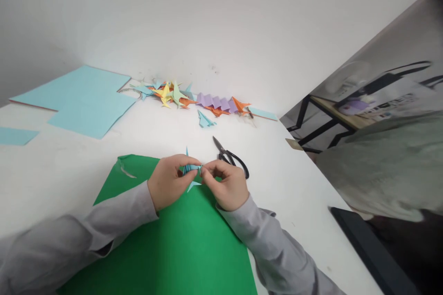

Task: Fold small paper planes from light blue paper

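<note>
White wall meets a white counter (69,166) at the back, and everything below is placed against the green paper sheet (180,239) that lies on the near part of the counter.

Seen from the head camera, both hands hover over the far edge of the green sheet. The left hand (168,187) and the right hand (226,186) meet at a small folded light-blue paper figure (191,169), whose thin points stick up and down from between the fingertips. Each grip is narrow, thumb and forefinger pinched on the figure from its own side. Grey sleeves cover both forearms across the sheet.

Just beyond the green sheet, behind the right hand, lie black scissors (230,156), blades closed and pointing away. Farther beyond the sheet, alone on the counter, sits another folded blue figure (206,120). Along the wall behind it runs a row of finished paper figures (173,94) in yellow, green, orange and blue, next to a pleated purple paper strip (216,101). Far left of the green sheet lie large light-blue paper sheets (83,101). Off to the right, past the counter's edge, another person's grey garment (387,166) shows, blurred.
</note>
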A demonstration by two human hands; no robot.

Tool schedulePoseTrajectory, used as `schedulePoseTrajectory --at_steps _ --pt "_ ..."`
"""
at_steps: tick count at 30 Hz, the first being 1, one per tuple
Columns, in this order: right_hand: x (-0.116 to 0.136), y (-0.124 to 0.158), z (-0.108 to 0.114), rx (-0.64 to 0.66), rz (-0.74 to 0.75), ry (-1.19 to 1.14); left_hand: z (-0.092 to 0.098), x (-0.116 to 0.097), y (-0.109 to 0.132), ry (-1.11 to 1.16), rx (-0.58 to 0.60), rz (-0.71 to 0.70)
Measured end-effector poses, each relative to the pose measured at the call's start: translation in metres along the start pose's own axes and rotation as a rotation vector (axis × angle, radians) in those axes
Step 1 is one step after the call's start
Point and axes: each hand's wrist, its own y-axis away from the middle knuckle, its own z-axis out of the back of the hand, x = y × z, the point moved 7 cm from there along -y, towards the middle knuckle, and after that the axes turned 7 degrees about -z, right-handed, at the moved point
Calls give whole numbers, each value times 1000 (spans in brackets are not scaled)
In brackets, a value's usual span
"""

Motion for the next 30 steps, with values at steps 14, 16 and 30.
schedulePoseTrajectory --at_steps 14,16,30 --pt "10 3 3 -64 82 113 1 -29 16 -330 -122 -452" --pt "12 4 4 -73 102 137 1 -29 17 -346 -119 -448" --pt "27 12 3 -143 286 280 -2 -32 22 -437 -157 -497"
